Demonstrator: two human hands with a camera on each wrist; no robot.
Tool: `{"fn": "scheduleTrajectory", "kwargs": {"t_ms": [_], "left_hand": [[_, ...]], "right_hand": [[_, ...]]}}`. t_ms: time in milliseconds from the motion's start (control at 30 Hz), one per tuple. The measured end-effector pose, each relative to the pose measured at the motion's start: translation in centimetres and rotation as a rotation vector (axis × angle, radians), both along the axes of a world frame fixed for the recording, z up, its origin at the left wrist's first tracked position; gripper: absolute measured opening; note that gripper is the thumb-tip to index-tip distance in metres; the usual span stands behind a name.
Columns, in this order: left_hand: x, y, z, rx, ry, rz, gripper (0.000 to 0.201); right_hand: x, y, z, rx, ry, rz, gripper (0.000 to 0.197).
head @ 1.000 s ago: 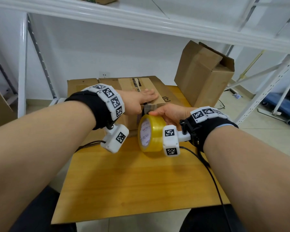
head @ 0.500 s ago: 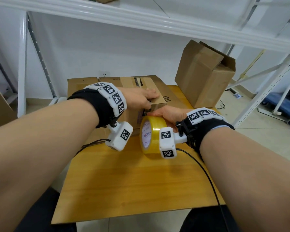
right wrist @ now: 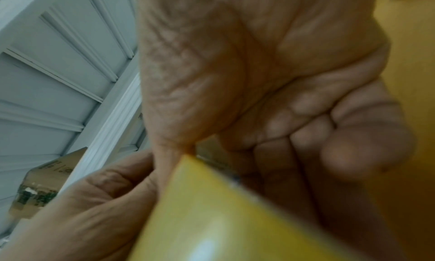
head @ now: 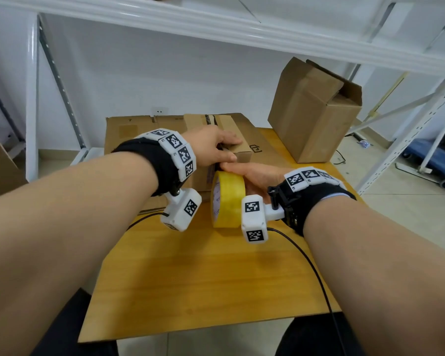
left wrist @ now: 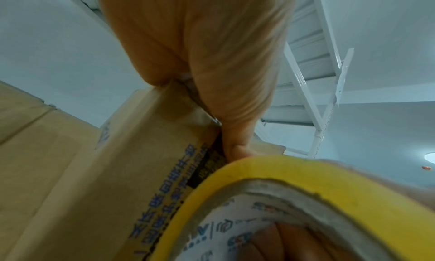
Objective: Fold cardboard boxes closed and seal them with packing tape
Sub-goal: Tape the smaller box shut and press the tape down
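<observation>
Cardboard box (head: 228, 124), standing on flattened cardboard (head: 139, 129) at the far edge of the table (head: 216, 278). Its near top edge is clasped by the left hand (head: 211, 147): fingers (head: 229, 140) laid together over the top, thumb pressed down the front face. A yellow tape roll (head: 229, 201) is held upright against that face by the right hand (head: 257, 173), fingers curled through the core, thumb on the rim.

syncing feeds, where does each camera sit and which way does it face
Head: on the person's head, looking forward and down at the table; both forearms, left hand gripping the small box, right hand holding the tape roll.
Left wrist: under the left wrist, looking up along the palm at the box edge.
Right wrist: under the right wrist, looking along the palm at the roll.
All three share the tape roll.
</observation>
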State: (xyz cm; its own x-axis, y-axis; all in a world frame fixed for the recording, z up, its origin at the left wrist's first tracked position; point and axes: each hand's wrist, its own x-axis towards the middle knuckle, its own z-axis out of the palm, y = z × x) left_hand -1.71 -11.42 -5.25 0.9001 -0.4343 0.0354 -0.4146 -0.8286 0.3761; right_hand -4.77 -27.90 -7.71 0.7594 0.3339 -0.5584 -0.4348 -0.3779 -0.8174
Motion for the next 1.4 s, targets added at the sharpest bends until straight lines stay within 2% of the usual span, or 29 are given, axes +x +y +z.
{"fn": "scheduleTrajectory", "kwargs": {"t_ms": [133,233,333,367,467,667,733,833,900,1100,1200,1400], "left_hand": [[0.3,0.1,-0.4,-0.004,0.018,-0.004,0.060],[0.4,0.1,-0.5,0.003,0.005,-0.006,0.061],[0.4,0.2,-0.6,0.012,0.000,-0.017,0.061],[0.4,0.2,-0.6,0.024,-0.009,-0.021,0.061],[0.6,0.2,-0.7,0.060,-0.028,-0.019,0.061],[0.4,0.0,-0.8,0.065,-0.038,-0.017,0.061],[0.5,0.0,-0.8,0.057,-0.031,-0.010,0.062],[0.6,0.0,-0.7,0.049,-0.025,-0.002,0.064],[0.6,-0.1,-0.7,0.060,-0.034,-0.011,0.067],[0.8,-0.3,-1.6,0.231,-0.157,-0.026,0.084],[0.9,-0.1,-1.7,0.220,-0.156,-0.037,0.091],[0.9,-0.3,-1.7,0.169,-0.155,0.000,0.079]], "right_hand": [[-0.5,-1.1,-1.0,0.112,0.080,0.050,0.068],[-0.6,-1.2,-0.6,0.143,0.157,0.069,0.057],[-0.3,-1.3,-0.3,0.153,0.144,0.075,0.063],[-0.2,-1.3,-0.3,0.153,0.155,0.076,0.061],[-0.5,-1.3,-0.6,0.163,0.205,0.040,0.036],[-0.5,-1.0,-1.1,0.152,0.196,0.006,0.035],[-0.6,-0.9,-0.9,0.133,0.182,0.009,0.042],[-1.0,-0.7,-0.7,0.073,0.126,0.023,0.070],[-1.3,-0.8,-0.7,0.064,0.124,0.033,0.080],[-2.1,-1.9,0.0,0.114,0.188,0.150,0.051],[-2.4,-2.0,0.5,0.141,0.238,0.159,0.041],[-2.6,-2.1,0.3,0.196,0.264,0.115,0.033]]}}
